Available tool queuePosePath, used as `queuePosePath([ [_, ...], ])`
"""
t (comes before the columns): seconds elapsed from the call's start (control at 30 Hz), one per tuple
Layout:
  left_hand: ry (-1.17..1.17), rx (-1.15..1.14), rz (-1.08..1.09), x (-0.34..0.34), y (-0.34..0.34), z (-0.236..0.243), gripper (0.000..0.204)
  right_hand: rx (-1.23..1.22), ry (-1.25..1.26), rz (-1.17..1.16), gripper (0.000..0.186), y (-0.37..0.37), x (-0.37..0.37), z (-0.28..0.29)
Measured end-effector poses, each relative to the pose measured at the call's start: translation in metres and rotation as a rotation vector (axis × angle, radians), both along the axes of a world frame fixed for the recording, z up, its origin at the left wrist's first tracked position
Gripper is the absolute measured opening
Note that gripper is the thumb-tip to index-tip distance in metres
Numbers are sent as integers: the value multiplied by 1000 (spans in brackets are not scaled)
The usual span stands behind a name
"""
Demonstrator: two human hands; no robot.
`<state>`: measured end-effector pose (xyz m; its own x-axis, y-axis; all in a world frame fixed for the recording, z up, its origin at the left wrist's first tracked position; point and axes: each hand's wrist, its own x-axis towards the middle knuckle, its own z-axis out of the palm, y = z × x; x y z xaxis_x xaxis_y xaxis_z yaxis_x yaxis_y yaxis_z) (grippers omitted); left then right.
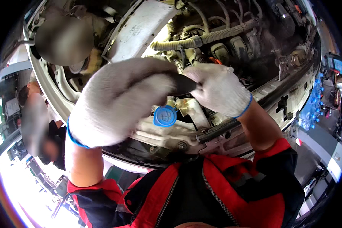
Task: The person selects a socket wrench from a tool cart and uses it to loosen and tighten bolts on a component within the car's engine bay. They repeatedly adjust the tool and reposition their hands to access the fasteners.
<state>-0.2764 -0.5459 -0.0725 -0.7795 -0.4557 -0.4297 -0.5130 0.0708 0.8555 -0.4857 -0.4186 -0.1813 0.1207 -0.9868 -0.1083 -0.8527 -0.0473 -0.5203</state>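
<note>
Both my hands wear white knit gloves with blue cuffs and are raised over the front of an open engine bay. My left hand (121, 100), blurred by motion, is closed around a dark, pointed, smooth piece (184, 84). The far end of that piece meets the closed fingers of my right hand (218, 89). Its kind cannot be made out, because the gloves cover much of it. Just below the hands sits a blue round cap (165, 116) on a reservoir neck. Beyond them runs a beige corrugated hose (207, 39).
A pale rectangular panel (140, 32) slants across the bay behind my left hand. The front crossmember (159, 135) lies between my body and the engine. Another person (36, 121) is at the left beyond the fender. Blue-toned bottles (311, 102) stand at the right.
</note>
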Motion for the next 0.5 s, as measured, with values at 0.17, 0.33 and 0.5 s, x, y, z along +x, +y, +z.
queuePosePath([
  [0.17,-730,-290,-507,5,-13,-103,34,-170,-106,5,13,36,-35,-44],
  [0.33,-266,-517,-763,39,-36,-241,37,-72,-144,-112,22,30,-45,-42],
  [0.5,-321,-156,-643,31,-42,-274,29,-117,-75,-149,14,37,-57,-53],
])
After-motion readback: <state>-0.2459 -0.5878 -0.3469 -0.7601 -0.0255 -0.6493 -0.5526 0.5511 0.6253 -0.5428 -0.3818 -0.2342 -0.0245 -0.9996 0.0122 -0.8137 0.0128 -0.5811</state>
